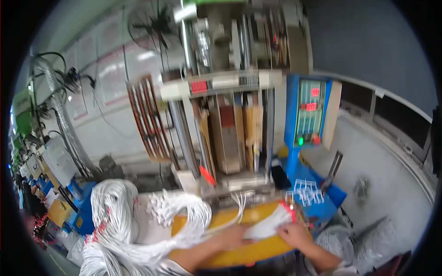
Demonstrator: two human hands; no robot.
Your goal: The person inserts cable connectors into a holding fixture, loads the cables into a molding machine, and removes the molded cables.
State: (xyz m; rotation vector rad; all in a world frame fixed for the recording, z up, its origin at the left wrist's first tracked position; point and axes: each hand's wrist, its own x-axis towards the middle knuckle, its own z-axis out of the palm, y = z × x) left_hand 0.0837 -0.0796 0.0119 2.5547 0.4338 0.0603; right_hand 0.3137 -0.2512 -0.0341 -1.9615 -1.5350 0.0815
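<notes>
A bundle of white cables [269,224] with red ends lies on a yellow board [258,251] in front of a press. My left hand [231,236] is at the left side of this bundle, its fingers blurred by motion. On the bundle's right edge, close to the red ends, my right hand [294,235] has its fingers bent against the cables. A few more white cables [240,205] run from the press's lower plate toward my left hand.
The press [225,133] stands straight ahead, with a blue control box [308,112] to its right. Large coils of white cable [113,207] are heaped on the left. Small white parts [306,192] rest on a blue surface [335,195] at right.
</notes>
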